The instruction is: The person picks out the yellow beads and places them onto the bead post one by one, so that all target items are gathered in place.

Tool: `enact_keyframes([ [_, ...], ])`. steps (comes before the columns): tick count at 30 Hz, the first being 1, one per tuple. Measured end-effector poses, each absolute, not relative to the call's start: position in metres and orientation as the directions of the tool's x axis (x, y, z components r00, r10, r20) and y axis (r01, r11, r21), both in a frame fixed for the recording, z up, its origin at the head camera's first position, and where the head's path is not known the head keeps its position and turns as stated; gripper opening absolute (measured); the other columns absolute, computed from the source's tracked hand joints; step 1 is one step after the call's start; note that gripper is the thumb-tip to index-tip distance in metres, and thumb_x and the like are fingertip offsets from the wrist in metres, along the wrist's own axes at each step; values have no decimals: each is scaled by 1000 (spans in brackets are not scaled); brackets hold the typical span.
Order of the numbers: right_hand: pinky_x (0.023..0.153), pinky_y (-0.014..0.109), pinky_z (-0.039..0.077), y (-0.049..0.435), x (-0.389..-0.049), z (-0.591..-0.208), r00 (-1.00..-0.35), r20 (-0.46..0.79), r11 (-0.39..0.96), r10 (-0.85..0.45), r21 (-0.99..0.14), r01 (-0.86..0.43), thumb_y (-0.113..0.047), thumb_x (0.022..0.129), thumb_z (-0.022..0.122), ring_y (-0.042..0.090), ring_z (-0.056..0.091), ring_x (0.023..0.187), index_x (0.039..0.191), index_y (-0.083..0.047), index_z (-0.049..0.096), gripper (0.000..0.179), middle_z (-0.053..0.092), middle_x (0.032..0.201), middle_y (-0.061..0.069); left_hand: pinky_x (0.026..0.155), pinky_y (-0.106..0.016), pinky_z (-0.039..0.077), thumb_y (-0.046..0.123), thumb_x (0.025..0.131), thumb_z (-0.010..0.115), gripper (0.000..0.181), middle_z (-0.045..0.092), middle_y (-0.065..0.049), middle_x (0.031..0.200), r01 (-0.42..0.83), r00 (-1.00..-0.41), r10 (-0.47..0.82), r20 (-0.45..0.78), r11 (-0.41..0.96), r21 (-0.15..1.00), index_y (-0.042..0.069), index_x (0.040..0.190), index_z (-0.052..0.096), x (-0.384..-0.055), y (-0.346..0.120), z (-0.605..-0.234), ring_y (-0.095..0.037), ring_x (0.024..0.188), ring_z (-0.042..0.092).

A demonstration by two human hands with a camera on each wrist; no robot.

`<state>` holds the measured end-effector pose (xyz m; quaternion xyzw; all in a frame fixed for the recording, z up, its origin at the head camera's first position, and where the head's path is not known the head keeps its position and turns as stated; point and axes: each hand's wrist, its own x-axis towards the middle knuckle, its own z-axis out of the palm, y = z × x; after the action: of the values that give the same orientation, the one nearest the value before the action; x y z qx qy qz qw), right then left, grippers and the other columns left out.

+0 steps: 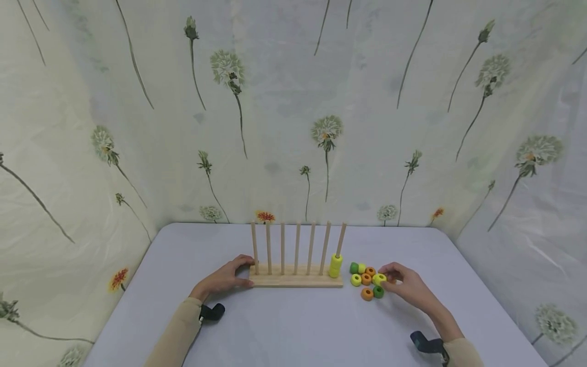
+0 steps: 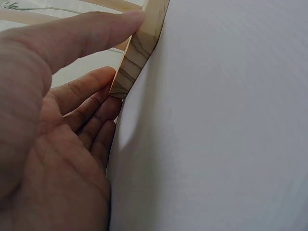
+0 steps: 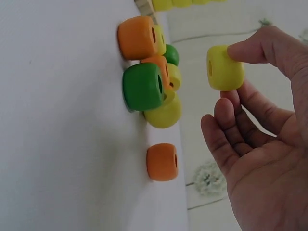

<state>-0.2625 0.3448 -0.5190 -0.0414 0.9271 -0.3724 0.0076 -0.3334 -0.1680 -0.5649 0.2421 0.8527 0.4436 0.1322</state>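
Observation:
A wooden peg stand (image 1: 298, 282) lies across the table, with several upright pegs (image 1: 282, 250). Yellow beads (image 1: 336, 266) are stacked on its rightmost peg. My left hand (image 1: 223, 278) grips the stand's left end, thumb (image 2: 96, 36) along one long edge and fingertips at the opposite one. Between thumb and fingers, my right hand (image 1: 409, 289) pinches a yellow bead (image 3: 225, 68), raised above the loose beads. In the right wrist view, the held bead's hole faces away from the palm. Nearby lie a green bead (image 3: 143, 86) and an orange bead (image 3: 137, 38).
Loose orange, green and yellow beads form a cluster right of the stand, including a yellow bead (image 1: 355, 279) at its left. One orange bead (image 3: 162, 162) sits apart in the right wrist view. A floral cloth (image 1: 284, 102) hangs behind the white table (image 1: 293, 326).

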Motion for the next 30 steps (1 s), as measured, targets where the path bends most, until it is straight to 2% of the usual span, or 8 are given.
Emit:
enact_keyframes([
  [9,74,26,49,335,-271,-506,-992,46,699,-121,-706,-118,-24,87,71,22,55,98,114,-7,58,35,61,108,7,115,-55,23,34,78,79,62,43,-5,144,306,-842,539,-7,489,817,16,132,53,-334,-168,-565,-30,141,31],
  [15,79,28,49,326,-277,-491,-988,62,695,-140,-705,-143,-24,88,70,23,56,101,115,-7,58,34,61,109,7,115,-55,23,33,79,79,61,43,-6,144,313,-843,539,-2,491,813,16,132,54,-334,-168,-566,-31,141,31],
  [30,82,24,50,312,-295,-454,-960,187,687,-208,-670,-280,-24,88,71,19,57,98,113,-9,58,31,62,109,5,116,-55,21,26,78,81,59,44,-4,142,305,-838,545,5,461,833,14,130,54,-333,-168,-564,-30,141,31],
])
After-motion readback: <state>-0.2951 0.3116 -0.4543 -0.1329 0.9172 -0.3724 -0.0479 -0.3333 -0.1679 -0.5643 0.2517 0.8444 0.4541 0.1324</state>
